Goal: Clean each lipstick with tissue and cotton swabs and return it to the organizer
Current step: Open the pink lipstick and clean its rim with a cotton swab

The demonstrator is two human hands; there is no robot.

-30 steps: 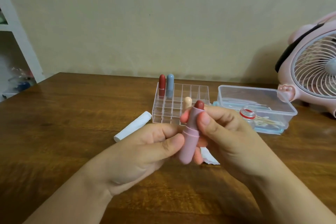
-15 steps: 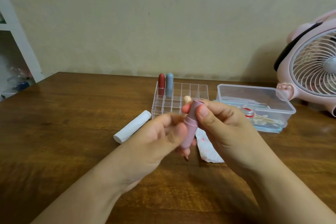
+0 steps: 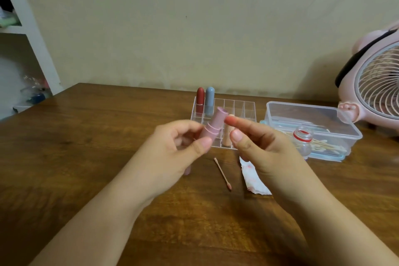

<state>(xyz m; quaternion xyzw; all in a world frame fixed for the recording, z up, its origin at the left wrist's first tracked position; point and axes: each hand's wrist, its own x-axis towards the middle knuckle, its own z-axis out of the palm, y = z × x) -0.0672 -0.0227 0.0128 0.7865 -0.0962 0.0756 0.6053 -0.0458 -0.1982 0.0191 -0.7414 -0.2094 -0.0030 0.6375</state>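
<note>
Left hand [image 3: 183,149] grips pink lipstick [image 3: 212,124]; right hand [image 3: 259,147] just beside.

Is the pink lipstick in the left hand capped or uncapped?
Uncapped: the pink lipstick, gripped by the left hand, shows its bare open tube end, with no cap on it.

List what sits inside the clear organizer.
In the organizer stand a red lipstick and a blue lipstick at the back left, and a peach lipstick in front. The hands cover some front compartments.
</note>
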